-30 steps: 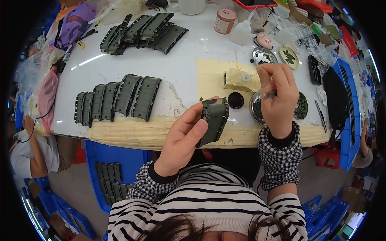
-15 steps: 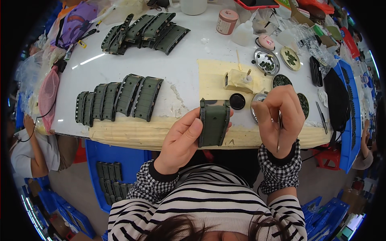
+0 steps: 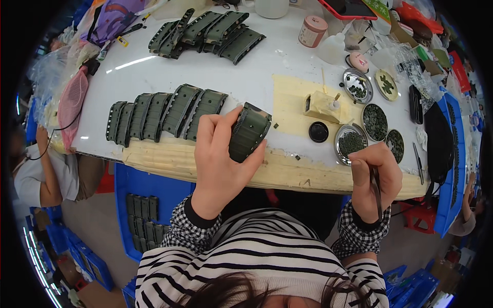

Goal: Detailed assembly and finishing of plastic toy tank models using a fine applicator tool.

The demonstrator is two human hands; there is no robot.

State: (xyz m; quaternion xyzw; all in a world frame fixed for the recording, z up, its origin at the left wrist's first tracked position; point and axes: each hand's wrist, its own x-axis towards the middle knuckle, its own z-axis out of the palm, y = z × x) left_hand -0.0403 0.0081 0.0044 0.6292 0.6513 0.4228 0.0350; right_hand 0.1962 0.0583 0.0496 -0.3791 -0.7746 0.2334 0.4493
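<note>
Above the near edge of the white table, around its middle, a curved green panel is held tilted in the left hand, gripped between the thumb on its lower right side and the fingers bent along its left. Near the right end of that edge, the right hand pinches a slim metal tool between thumb and fingers, its shaft running down past the palm; its tip is hidden, so whether it bears anything I cannot tell. Those fingertips overlap, in view, the near rim of a metal dish filled with small green pieces.

Just right of the panel lies a small dark square; another dark bit lies closer to the near edge, on a cream covering that runs along it. Beyond these, a black cap sits beside a cream-wrapped block. Two more dishes of green bits, a front one and a back one, stand toward the right edge.

Left of the hand, a row of green panels lines the near left part; a pile of similar panels lies near the far edge. Below the table's near edge, a blue crate holds further panels.
</note>
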